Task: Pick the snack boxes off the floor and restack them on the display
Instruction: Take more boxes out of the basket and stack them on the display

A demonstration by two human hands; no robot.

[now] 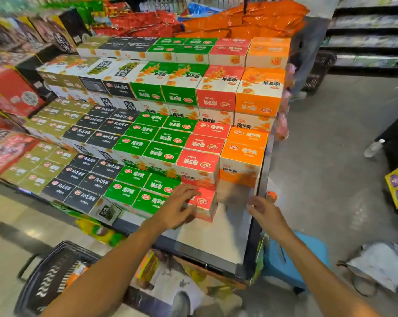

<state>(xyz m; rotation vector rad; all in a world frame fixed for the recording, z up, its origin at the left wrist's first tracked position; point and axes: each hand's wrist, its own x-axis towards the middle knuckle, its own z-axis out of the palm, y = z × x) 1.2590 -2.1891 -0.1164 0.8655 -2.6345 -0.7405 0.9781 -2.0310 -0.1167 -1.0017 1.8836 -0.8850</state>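
Squarely upright: red snack box (203, 203)

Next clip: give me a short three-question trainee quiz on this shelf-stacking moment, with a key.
1. True or false: the left hand rests on a green box.
2. Multiple choice: the bare metal shelf at the display's front corner lies below which colour column? A) black B) olive C) orange
3. Fill in: the right hand holds ____.

Key
1. False. Its spread fingers lie on the red snack box at the front of the lowest tier, with no closed grip.
2. C. The gap sits under the orange boxes, right of that red box.
3. Nothing. Its fingers are loosely curled near the shelf's right edge.
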